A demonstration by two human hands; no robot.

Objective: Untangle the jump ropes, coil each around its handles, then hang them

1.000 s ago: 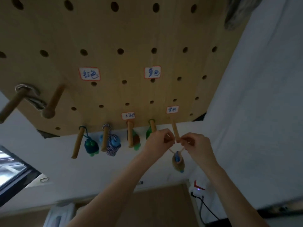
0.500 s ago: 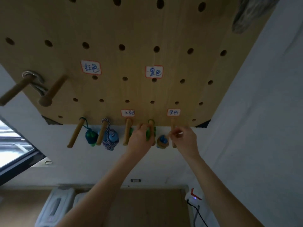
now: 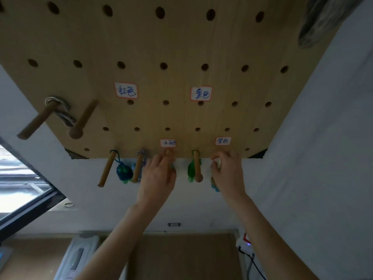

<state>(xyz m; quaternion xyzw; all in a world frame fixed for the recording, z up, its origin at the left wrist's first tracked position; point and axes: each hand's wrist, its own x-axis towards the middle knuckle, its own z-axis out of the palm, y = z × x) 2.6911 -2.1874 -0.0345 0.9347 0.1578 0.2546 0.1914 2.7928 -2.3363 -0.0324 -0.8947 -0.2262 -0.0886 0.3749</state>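
Both hands reach the pegboard [image 3: 181, 47] edge. The left hand [image 3: 159, 174] curls around a peg [image 3: 168, 153] (twelve o'clock); at three o'clock, the right hand [image 3: 226, 172] pinches a bundle [image 3: 214, 184], hands apart.

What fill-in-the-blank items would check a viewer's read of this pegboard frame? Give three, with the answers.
1. The pegboard carries ____ handwritten paper labels.
2. The peg with the green bundle hanging on it stands between the left hand and the ____ hand.
3. A metal ring hangs on a peg at the board's ____ side.

Answers: four; right; left
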